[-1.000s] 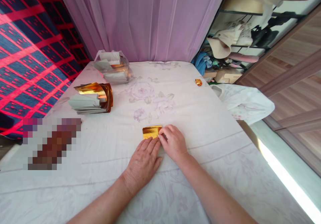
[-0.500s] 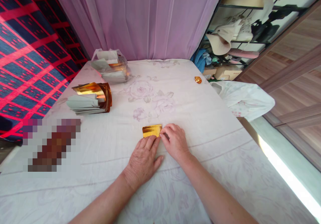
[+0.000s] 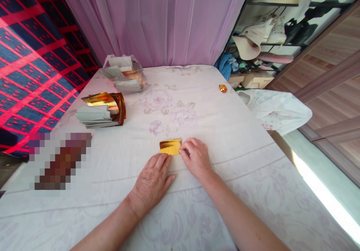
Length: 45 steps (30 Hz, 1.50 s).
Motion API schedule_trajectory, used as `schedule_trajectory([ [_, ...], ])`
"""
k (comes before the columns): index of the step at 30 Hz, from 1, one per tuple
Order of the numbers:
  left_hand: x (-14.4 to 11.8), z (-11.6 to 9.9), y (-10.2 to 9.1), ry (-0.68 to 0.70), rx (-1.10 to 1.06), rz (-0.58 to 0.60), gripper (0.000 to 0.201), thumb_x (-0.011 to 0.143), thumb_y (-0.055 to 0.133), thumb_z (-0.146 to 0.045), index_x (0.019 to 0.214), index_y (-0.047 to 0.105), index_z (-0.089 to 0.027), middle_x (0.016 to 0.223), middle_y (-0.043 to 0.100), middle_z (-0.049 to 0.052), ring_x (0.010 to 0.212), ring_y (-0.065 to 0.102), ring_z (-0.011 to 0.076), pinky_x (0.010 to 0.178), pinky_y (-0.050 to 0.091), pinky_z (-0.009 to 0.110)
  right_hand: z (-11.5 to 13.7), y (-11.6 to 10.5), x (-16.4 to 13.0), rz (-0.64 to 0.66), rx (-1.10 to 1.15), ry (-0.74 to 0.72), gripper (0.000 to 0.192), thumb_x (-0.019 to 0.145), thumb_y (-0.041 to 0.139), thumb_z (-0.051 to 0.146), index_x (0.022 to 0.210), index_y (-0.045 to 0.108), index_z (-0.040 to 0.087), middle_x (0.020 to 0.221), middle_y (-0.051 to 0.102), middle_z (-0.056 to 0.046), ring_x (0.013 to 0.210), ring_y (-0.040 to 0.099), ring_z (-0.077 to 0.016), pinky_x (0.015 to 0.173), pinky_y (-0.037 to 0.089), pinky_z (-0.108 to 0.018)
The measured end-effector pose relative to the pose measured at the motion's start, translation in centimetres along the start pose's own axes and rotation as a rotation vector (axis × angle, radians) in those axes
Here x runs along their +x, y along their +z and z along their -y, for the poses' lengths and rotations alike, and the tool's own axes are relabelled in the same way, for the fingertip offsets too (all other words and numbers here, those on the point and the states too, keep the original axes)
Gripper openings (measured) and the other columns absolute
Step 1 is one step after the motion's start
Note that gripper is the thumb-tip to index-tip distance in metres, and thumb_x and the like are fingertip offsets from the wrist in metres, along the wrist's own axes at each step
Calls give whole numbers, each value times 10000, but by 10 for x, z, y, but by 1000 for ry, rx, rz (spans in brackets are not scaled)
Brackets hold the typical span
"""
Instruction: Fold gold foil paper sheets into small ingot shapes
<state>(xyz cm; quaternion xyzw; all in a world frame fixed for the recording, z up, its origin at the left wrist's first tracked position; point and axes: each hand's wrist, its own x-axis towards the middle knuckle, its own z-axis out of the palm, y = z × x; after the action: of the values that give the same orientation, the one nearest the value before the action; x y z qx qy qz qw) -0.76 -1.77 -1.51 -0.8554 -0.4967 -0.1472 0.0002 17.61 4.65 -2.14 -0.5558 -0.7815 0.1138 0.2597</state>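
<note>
A small folded rectangle of gold foil paper (image 3: 170, 146) lies flat on the patterned tablecloth in front of me. My left hand (image 3: 154, 174) rests palm down, fingers stretched out, with the fingertips on the paper's near edge and the thumb apart. At the right end of the paper, my right hand (image 3: 196, 155) is closed, thumb and forefinger pinching its edge. The other fingers of that hand are curled, and its palm is hidden.
A stack of gold and grey foil sheets (image 3: 102, 112) stands at the left, a clear bag of similar sheets (image 3: 125, 74) behind it. One folded gold piece (image 3: 222, 88) sits near the right edge. A white plastic bag (image 3: 278, 108) is beyond that edge. Something at the left is pixelated.
My left hand has slid left along the paper's near edge, uncovering more of its lower right part. My right hand keeps its pinch in the same place. The view has shifted slightly.
</note>
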Motion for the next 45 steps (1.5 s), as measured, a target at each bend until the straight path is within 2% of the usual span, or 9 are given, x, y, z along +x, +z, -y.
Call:
schedule_trajectory([
  [11,-15,14,-14,-19,56,-6,438,958,443,-419,1220,573,-94,1163,610,147,1085,559,291,962,485,449,-2,1,0,0,0,-1,84,865,613,184,787,625,212,916,638,-19,897,559,-181,758,315,-308],
  [14,-13,13,-20,-51,81,-35,428,951,456,-427,1167,596,-84,1105,630,152,1035,575,297,916,500,462,-2,2,0,-4,1,-7,95,866,612,193,774,624,211,909,636,-18,891,558,-177,757,314,-304],
  [17,-7,6,-22,-73,90,-78,412,943,481,-404,1187,589,-90,1142,630,166,1065,578,308,911,495,470,-2,2,0,-5,0,-13,103,866,615,201,763,621,210,900,637,-18,895,562,-179,759,314,-304],
  [21,7,-11,-9,12,82,-69,413,968,434,-354,1293,547,-125,1308,601,145,1233,524,304,1023,424,467,-1,1,0,-3,-16,-10,95,863,624,200,769,625,210,903,645,-21,890,566,-186,764,316,-312],
  [25,16,-18,10,23,55,-17,497,981,388,-433,1353,514,-127,1373,576,128,1292,499,286,1078,373,445,0,1,1,3,-29,-5,82,864,622,201,784,633,211,917,652,-27,888,565,-193,758,318,-316],
  [28,15,-14,13,12,65,6,512,990,361,-438,1359,515,-118,1369,581,133,1287,507,281,1079,371,446,-1,1,1,7,-23,-2,80,861,626,202,781,631,210,917,650,-23,884,567,-189,755,318,-314],
  [39,-12,11,-3,-18,126,8,461,1005,327,-364,1337,555,-140,1368,588,103,1263,524,271,1072,364,452,-2,1,0,3,3,7,73,859,619,197,788,622,213,915,642,-15,900,567,-182,761,317,-311],
  [45,-12,17,-6,-21,106,1,420,989,373,-336,1313,575,-160,1329,616,93,1252,525,274,1058,370,458,-1,0,0,-17,-32,-22,111,888,579,206,792,634,212,913,654,-30,879,563,-186,761,336,-319],
])
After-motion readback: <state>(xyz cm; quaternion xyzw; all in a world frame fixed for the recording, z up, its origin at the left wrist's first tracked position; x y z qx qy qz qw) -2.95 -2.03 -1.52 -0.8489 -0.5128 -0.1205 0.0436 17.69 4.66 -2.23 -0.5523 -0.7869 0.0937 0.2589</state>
